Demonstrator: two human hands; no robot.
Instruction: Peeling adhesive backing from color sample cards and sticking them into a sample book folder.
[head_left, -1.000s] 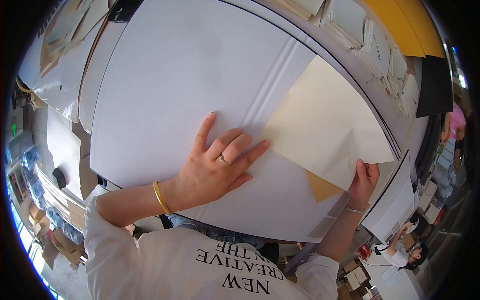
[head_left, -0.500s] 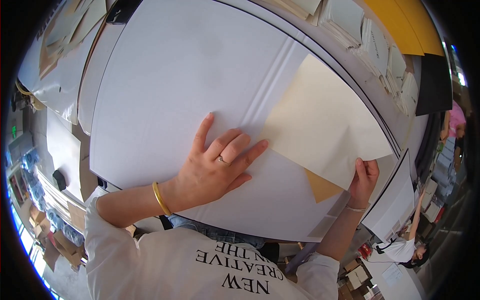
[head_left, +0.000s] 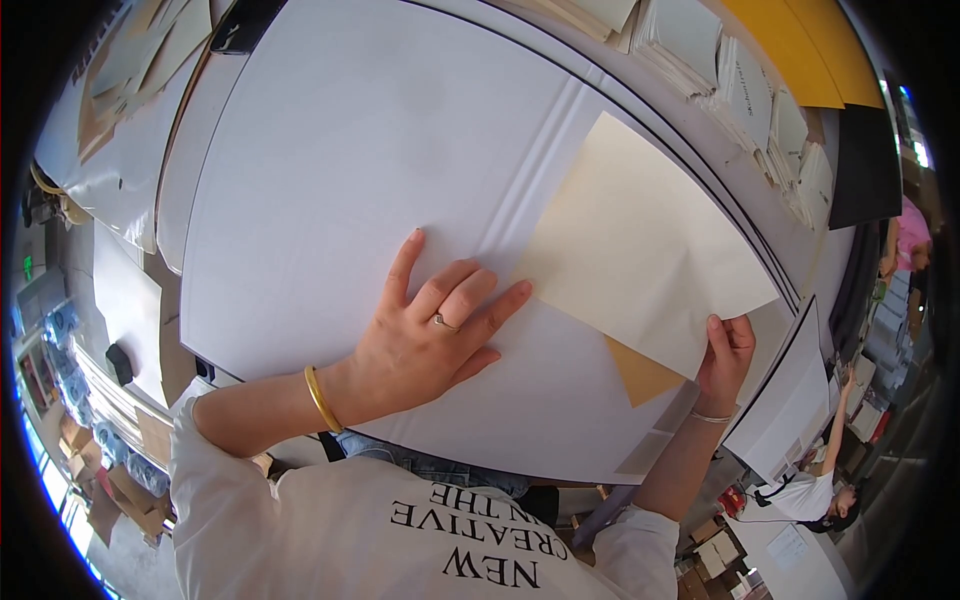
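A large white sheet [head_left: 300,180] with a dark edge covers the table before me. On its right part rests a cream sheet of paper [head_left: 640,220], slightly rippled toward its near right corner. My right hand [head_left: 727,355] pinches that corner between thumb and fingers. From under the cream paper's near edge pokes a tan corner of paper or card [head_left: 640,374]. My left hand [head_left: 435,318] lies palm down on the white sheet, fingers spread. Its index fingertip meets the left corner of the cream paper. What lies beneath the cream paper is mostly hidden.
Stacks of white printed papers [head_left: 680,45] line the far right side, beside yellow sheets [head_left: 780,45] and a black panel [head_left: 868,165]. Loose papers [head_left: 140,70] lie at far left. Cardboard boxes [head_left: 135,495] stand lower left. Another person [head_left: 808,495] is at the right.
The cream paper has shifted very slightly left. Both hands keep nearly the same place and hold.
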